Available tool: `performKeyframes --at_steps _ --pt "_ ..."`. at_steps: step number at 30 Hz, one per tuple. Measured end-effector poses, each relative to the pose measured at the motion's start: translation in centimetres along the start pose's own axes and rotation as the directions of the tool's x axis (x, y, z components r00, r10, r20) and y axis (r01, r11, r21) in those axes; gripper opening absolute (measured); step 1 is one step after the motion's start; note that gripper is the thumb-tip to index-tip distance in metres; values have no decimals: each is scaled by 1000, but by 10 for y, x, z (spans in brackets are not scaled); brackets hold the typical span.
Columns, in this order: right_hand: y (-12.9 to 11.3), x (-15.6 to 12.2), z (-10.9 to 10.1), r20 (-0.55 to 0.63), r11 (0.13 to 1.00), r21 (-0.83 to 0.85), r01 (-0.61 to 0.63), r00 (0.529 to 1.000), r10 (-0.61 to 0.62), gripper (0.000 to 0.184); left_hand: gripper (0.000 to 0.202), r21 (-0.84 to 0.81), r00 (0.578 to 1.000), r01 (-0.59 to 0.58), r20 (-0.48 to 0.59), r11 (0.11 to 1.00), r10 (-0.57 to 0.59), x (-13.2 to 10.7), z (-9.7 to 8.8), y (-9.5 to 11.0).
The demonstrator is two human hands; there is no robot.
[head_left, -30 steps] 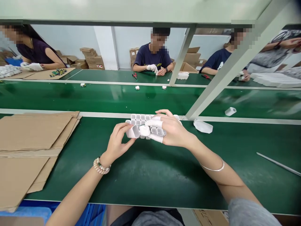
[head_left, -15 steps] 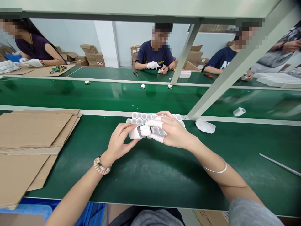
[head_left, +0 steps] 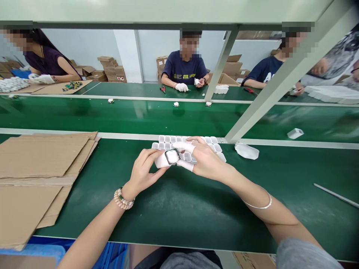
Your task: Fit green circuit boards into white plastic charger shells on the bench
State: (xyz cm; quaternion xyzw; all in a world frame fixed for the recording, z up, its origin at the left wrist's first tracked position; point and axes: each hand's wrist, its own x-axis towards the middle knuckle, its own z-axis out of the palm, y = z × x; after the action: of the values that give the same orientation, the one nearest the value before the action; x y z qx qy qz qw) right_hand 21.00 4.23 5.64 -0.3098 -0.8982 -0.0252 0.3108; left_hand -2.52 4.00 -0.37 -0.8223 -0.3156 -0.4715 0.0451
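Observation:
My left hand (head_left: 144, 170) pinches a small white plastic housing (head_left: 163, 160) just above the green table. Against its open end my right hand (head_left: 203, 160), white cots on the fingertips, presses a small white-and-dark insert (head_left: 172, 156). The two hands meet over the front edge of a white tray (head_left: 214, 141) of small square cells, which lies against the table's far rail. Both hands are closed on their parts.
Flattened cardboard sheets (head_left: 36, 168) lie to the left. A white lid-like piece (head_left: 246, 151) rests right of the tray, a thin rod (head_left: 336, 195) at far right. Small white parts (head_left: 295, 133) ride the green conveyor (head_left: 126, 116). Other people sit across it. A slanted frame post (head_left: 269, 86) rises on the right.
The insert in my right hand has turned and gone partly into the housing's open end. The loose parts on the conveyor have drifted to the right.

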Motion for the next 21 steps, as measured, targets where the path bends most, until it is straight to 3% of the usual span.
performKeyframes --at_steps 3,6,8,14,21 --pt "-1 0 4 -69 999 38 -34 997 36 34 53 5 999 13 -40 1000 -13 1 -1 1" --pt "1 -1 9 -182 997 55 47 983 -37 33 52 9 996 25 -82 1000 -25 2 -2 3" --pt "2 -1 12 -193 995 64 75 979 -61 36 52 10 994 35 -106 999 -33 1 -3 3" --pt "4 -6 18 -119 989 134 65 992 -49 45 54 31 987 38 -159 999 -32 -1 -3 1" --pt "-3 -10 25 90 987 164 4 996 -19 46 56 51 990 14 -138 999 -6 -4 1 6"
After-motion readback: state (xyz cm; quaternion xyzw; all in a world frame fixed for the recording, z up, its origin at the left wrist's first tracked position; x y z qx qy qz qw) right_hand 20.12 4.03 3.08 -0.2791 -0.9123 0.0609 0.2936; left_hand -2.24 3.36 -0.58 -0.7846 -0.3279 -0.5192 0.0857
